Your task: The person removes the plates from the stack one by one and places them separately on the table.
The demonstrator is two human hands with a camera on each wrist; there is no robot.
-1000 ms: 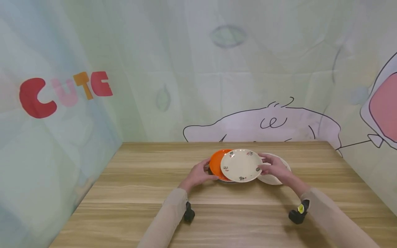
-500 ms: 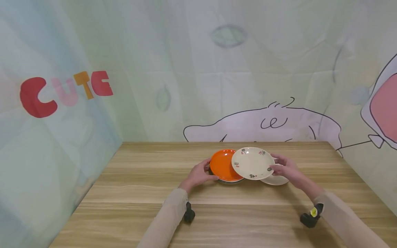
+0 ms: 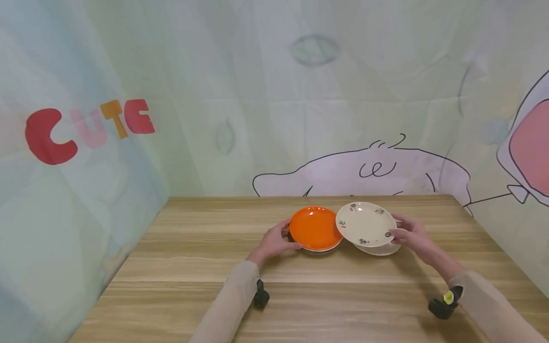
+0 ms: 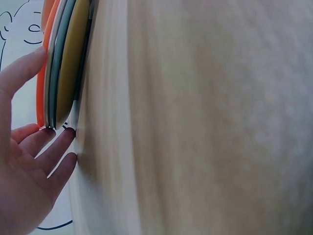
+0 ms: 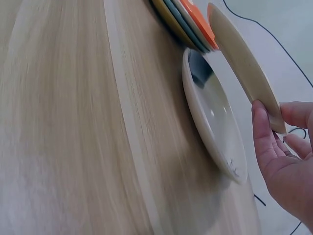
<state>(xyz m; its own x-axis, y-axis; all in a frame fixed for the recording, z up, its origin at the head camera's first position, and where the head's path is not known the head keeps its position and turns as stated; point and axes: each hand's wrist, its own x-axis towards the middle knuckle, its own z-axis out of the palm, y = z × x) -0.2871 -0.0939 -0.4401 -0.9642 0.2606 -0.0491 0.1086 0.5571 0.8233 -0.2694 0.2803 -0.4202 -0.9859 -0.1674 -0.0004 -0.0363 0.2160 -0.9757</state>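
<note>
My right hand [image 3: 413,237] pinches the right rim of a cream plate [image 3: 366,224] with small printed figures, thumb on top and fingers beneath. This plate hangs tilted above another white plate [image 3: 379,250], which rests on the table and is partly hidden below it. To the left, an orange plate [image 3: 315,228] tops a stack. Its lower layers show in the left wrist view, among them a teal plate [image 4: 63,49] and a yellow plate [image 4: 72,63]. My left hand [image 3: 273,240] touches the stack's left side, thumb at the orange rim and extended fingertips along the lower edges.
The wood-grain table [image 3: 193,295] runs back to a printed curtain [image 3: 206,95] with cartoon drawings. Black wrist devices hang under both sleeves, one at the left wrist [image 3: 260,295] and one at the right wrist [image 3: 446,302].
My right hand has carried the cream plate rightward, from over the orange plate to over the white one, uncovering most of the orange surface. The left hand stays at the stack.
</note>
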